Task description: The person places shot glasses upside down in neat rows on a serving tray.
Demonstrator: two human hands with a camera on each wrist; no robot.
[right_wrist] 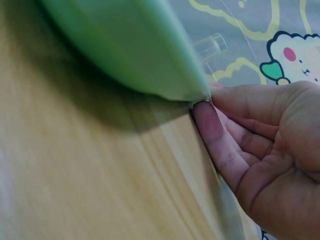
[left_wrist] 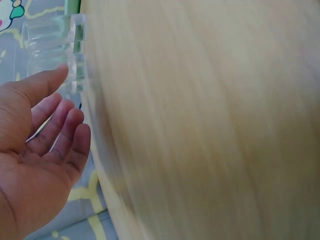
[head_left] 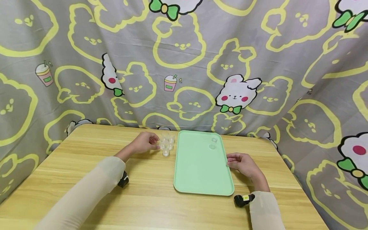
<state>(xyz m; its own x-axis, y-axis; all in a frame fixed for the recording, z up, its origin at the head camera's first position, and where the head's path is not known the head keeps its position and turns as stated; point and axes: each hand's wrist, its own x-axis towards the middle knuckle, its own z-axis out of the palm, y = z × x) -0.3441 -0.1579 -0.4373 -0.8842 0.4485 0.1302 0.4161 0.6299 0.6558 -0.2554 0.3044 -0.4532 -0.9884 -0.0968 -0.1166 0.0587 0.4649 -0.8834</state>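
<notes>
On the tabletop, left of the tray, stands a close cluster of small clear glasses (head_left: 165,144). My left hand (head_left: 146,142) is beside them, its fingers loosely bent with nothing between them. In the left wrist view the thumb of this hand (left_wrist: 42,145) overlaps the nearest glasses (left_wrist: 55,52); whether it touches them I cannot tell. A light green rectangular tray (head_left: 201,169) lies on the table with one clear glass (head_left: 213,143) near its far right corner. At the tray's right edge, my right hand (head_left: 242,164) pinches the rim (right_wrist: 200,94) between thumb and index finger.
The wooden table (head_left: 138,204) reaches back to a grey patterned curtain (head_left: 184,73) that hangs behind it and along both sides. Black wrist devices (head_left: 242,200) sit at both sleeves.
</notes>
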